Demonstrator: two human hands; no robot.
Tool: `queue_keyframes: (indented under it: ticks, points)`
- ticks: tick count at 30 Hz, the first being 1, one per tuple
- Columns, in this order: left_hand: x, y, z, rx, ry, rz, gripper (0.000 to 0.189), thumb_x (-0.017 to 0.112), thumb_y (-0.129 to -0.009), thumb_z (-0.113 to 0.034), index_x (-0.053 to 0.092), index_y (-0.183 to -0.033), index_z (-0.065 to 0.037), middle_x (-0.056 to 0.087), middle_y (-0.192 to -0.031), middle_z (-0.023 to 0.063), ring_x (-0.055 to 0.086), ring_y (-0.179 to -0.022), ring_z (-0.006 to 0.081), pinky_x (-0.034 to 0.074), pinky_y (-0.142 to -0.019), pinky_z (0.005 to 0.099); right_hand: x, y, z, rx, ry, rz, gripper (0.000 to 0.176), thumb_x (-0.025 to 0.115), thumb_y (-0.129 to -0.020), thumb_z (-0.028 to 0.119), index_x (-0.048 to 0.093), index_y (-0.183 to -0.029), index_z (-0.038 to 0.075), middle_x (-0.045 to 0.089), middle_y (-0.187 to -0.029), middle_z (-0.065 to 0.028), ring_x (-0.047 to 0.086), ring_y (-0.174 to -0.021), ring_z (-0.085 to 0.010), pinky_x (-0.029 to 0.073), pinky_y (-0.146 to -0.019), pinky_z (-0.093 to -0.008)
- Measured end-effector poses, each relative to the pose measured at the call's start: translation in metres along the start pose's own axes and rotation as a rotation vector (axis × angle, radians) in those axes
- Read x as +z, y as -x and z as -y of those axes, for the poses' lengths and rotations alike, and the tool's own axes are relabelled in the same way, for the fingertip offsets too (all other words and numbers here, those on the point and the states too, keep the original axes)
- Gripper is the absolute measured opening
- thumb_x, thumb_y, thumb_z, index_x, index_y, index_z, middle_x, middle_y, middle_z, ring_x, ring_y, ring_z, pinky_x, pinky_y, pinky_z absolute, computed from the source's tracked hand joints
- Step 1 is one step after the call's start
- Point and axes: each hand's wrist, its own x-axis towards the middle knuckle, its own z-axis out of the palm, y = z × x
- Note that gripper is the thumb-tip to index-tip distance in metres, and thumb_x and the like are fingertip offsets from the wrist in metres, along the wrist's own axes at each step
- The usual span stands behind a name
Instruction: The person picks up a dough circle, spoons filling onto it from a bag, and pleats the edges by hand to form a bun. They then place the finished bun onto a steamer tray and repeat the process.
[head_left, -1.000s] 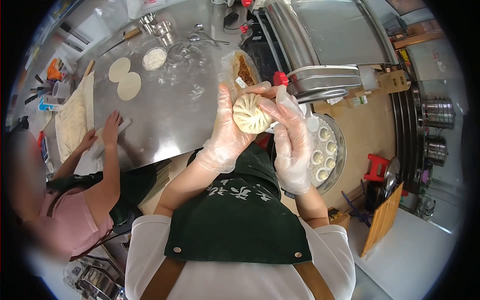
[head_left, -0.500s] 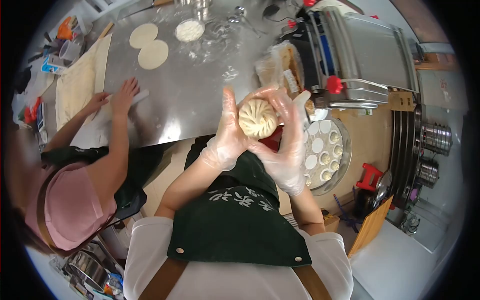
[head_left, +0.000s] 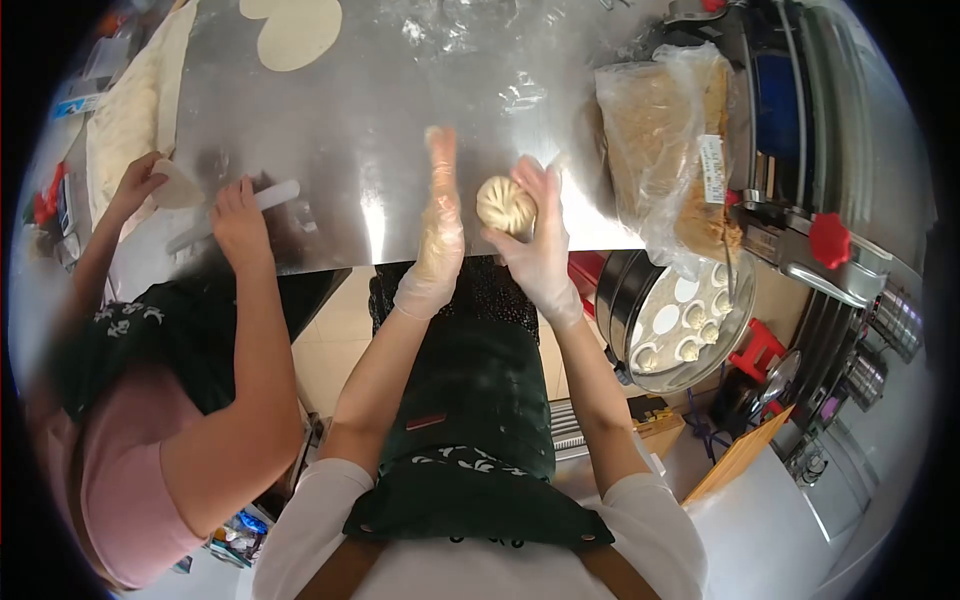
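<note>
A round, pleated raw bun [head_left: 506, 206], its folds swirling to the middle, shows over the front part of the steel table. My right hand [head_left: 545, 245], in a clear plastic glove, curves around its right side, with the thumb below and the fingers above. To the left of the bun, apart from it, my gloved left hand [head_left: 440, 235] is held edge-on with straight fingers and nothing in it.
A co-worker's hand lifts a dough disc [head_left: 178, 188]; the other rests at a white rolling pin [head_left: 278, 194]. A dough sheet [head_left: 125, 110] lies far left, flat wrappers [head_left: 300, 35] at the back. Right: a plastic bag [head_left: 655, 140], a machine, and a steamer tray [head_left: 650, 372] of small buns below.
Both hands moved forward over the table. My left hand has come off the bun, which stays with my right hand. The view shifted, and the co-worker has picked up a dough disc.
</note>
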Motion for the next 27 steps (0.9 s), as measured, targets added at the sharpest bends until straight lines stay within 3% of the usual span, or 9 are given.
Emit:
queue_keyframes:
  ticks: [2,5,8,14,16,17,20,24,27]
  points:
    - [-0.003,-0.006,0.008,0.052,-0.032,-0.046,0.104,0.020,-0.090,-0.082,0.003,-0.160,-0.006,0.012,-0.166,0.0159,0.009,-0.154,0.0278,0.007,-0.124,0.0410,0.008,0.003,-0.027,0.090,-0.205,0.024,0.111,0.081,-0.083,0.016,0.000,-0.159,0.006,0.026,-0.159,-0.0245,0.032,-0.147,-0.0326,0.030,-0.118,-0.0437]
    - [-0.001,-0.017,0.030,0.077,-0.022,-0.030,0.107,0.020,-0.088,-0.083,0.001,-0.159,-0.005,0.011,-0.166,0.0169,0.008,-0.153,0.0290,0.007,-0.124,0.0415,0.019,0.012,-0.011,0.187,-0.749,-0.255,0.101,0.064,-0.094,0.049,0.001,-0.159,0.005,0.018,-0.164,-0.0211,0.016,-0.152,-0.0323,0.022,-0.121,-0.0442]
    - [0.015,-0.015,0.053,0.100,0.000,0.002,0.109,0.020,-0.087,-0.084,0.000,-0.159,-0.005,0.011,-0.166,0.0178,0.008,-0.153,0.0302,0.006,-0.124,0.0420,0.036,0.013,-0.010,0.264,-0.559,-0.208,0.098,0.037,-0.097,0.071,-0.004,-0.159,0.007,0.012,-0.165,-0.0211,0.006,-0.154,-0.0327,0.012,-0.123,-0.0457]
    - [0.016,-0.003,0.064,0.104,0.024,-0.026,0.113,0.020,-0.086,-0.086,-0.002,-0.159,-0.003,0.011,-0.165,0.0196,0.007,-0.153,0.0323,0.005,-0.124,0.0428,0.027,-0.002,-0.005,0.292,-0.602,-0.245,0.093,0.024,-0.099,0.069,0.000,-0.159,0.002,0.016,-0.164,-0.0198,0.014,-0.153,-0.0304,0.011,-0.123,-0.0422]
    - [0.020,-0.008,0.063,0.097,0.003,-0.008,0.113,0.020,-0.086,-0.087,-0.002,-0.159,-0.003,0.011,-0.165,0.0201,0.008,-0.153,0.0322,0.006,-0.124,0.0427,0.031,0.000,-0.014,0.513,-0.707,-0.224,0.085,0.027,-0.102,0.064,0.001,-0.160,0.007,0.023,-0.163,-0.0196,0.018,-0.152,-0.0317,0.014,-0.122,-0.0447]
    - [0.022,-0.011,0.062,0.094,-0.008,0.001,0.114,0.021,-0.086,-0.087,-0.002,-0.159,-0.003,0.011,-0.165,0.0203,0.009,-0.153,0.0322,0.006,-0.124,0.0427,0.041,0.008,-0.009,0.206,-0.529,-0.230,0.087,0.027,-0.101,0.067,0.003,-0.160,0.009,0.026,-0.161,-0.0205,0.021,-0.151,-0.0323,0.015,-0.122,-0.0446]
    - [0.023,-0.004,0.066,0.128,-0.046,-0.031,0.114,0.019,-0.085,-0.087,-0.002,-0.159,-0.003,0.012,-0.165,0.0208,0.010,-0.153,0.0322,0.007,-0.124,0.0428,0.027,-0.008,-0.020,0.185,-0.526,-0.155,0.094,0.025,-0.097,0.074,0.007,-0.160,0.007,0.031,-0.158,-0.0228,0.023,-0.150,-0.0337,0.016,-0.122,-0.0445]
    - [0.033,-0.014,0.052,0.111,0.028,-0.130,0.115,0.014,-0.083,-0.088,-0.001,-0.159,-0.002,0.011,-0.165,0.0208,0.009,-0.153,0.0321,0.008,-0.124,0.0431,0.023,-0.003,-0.005,0.420,-0.551,-0.337,0.095,0.024,-0.097,0.074,0.009,-0.159,0.004,0.033,-0.157,-0.0211,0.027,-0.148,-0.0336,0.016,-0.122,-0.0446]
    - [0.021,-0.018,0.061,0.104,-0.095,0.061,0.112,0.015,-0.083,-0.087,0.000,-0.160,-0.007,0.010,-0.165,0.0208,0.008,-0.153,0.0321,0.007,-0.124,0.0438,0.039,-0.010,0.017,0.430,-0.535,-0.324,0.095,0.023,-0.097,0.074,0.009,-0.159,0.003,0.033,-0.157,-0.0209,0.027,-0.147,-0.0318,0.017,-0.122,-0.0420]
